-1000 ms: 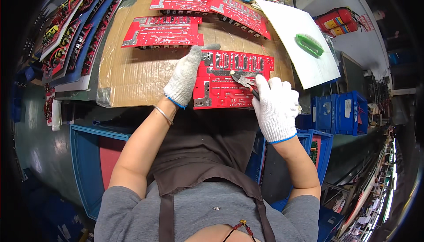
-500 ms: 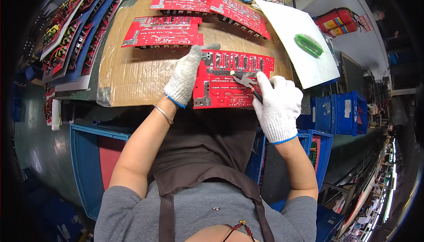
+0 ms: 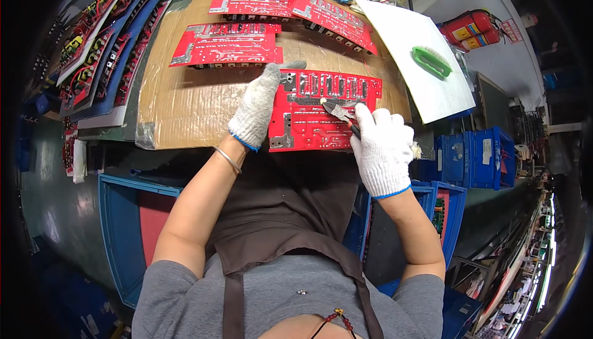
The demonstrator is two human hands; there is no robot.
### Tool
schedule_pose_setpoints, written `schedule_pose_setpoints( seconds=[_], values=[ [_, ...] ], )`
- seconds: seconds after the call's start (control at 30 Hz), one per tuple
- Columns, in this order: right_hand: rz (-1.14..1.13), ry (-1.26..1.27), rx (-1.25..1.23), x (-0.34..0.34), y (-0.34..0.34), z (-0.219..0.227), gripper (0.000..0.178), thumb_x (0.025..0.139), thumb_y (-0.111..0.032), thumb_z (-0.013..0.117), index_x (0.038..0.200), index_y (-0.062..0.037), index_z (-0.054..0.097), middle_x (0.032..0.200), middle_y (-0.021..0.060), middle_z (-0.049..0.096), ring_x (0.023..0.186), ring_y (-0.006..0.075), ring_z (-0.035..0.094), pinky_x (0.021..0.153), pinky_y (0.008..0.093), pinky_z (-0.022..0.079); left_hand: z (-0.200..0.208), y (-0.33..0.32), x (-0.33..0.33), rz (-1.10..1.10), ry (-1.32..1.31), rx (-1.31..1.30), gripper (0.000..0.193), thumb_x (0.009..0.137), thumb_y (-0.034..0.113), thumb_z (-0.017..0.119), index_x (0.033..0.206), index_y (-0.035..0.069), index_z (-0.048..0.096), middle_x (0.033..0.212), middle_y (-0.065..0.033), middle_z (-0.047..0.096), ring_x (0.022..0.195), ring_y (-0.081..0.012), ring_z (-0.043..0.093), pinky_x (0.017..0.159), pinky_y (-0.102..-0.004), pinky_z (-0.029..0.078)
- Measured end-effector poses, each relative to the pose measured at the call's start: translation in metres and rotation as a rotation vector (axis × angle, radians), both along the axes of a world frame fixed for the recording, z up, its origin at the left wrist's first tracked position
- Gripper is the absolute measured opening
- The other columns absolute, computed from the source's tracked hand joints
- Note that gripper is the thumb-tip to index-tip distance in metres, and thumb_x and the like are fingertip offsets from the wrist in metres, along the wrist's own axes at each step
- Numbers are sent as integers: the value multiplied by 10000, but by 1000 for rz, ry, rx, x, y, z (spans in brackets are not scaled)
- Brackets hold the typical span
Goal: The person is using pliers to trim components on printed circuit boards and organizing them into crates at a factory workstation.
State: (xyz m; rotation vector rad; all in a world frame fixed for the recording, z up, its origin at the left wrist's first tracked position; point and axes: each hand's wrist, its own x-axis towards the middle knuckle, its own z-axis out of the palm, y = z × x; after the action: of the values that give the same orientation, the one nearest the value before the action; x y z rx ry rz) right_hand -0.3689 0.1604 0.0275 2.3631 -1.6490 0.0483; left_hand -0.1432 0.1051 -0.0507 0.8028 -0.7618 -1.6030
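Observation:
A red circuit board (image 3: 312, 130) with silvery solder areas faces me solder side up at the near edge of the cardboard. My left hand (image 3: 258, 105), in a white knit glove with darkened fingertips, grips its left edge. Wrapped round the handles of a pair of side cutters (image 3: 336, 111) is my gloved right hand (image 3: 384, 147). The cutters' metal jaws lie over the middle of the board, by a small pale spot. The right palm hides most of the handles.
More red boards (image 3: 225, 45) lie farther back on the cardboard sheet (image 3: 167, 107). A green-handled brush (image 3: 432, 63) rests on a white sheet (image 3: 404, 36) at right. Boards stand in a row at far left (image 3: 111, 61). Blue bins (image 3: 472, 160) sit right and below.
The cutters and my right hand have shifted slightly left, and the jaws now show more plainly. My left hand and the board have barely moved.

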Motion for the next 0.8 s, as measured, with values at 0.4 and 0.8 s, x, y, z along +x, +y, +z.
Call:
schedule_pose_setpoints(
  seconds=[0.4,0.8],
  values=[
    [46,-117,-25,-8,-1,5,635,743,-206,853,1333,-139,627,1072,96,620,1013,303,595,856,451,440,1,1,0,6,-11,-10,645,1117,512,404,1409,-31,595,1207,-130,723,1049,-151,704,962,-326,585],
    [28,-7,-34,0,-3,4,629,742,-203,851,1327,-134,632,1079,106,604,1000,300,585,851,455,423,2,1,2,-16,-26,-4,640,1124,509,365,1429,-15,570,1275,-138,696,1111,-180,699,987,-365,589]
  ],
)
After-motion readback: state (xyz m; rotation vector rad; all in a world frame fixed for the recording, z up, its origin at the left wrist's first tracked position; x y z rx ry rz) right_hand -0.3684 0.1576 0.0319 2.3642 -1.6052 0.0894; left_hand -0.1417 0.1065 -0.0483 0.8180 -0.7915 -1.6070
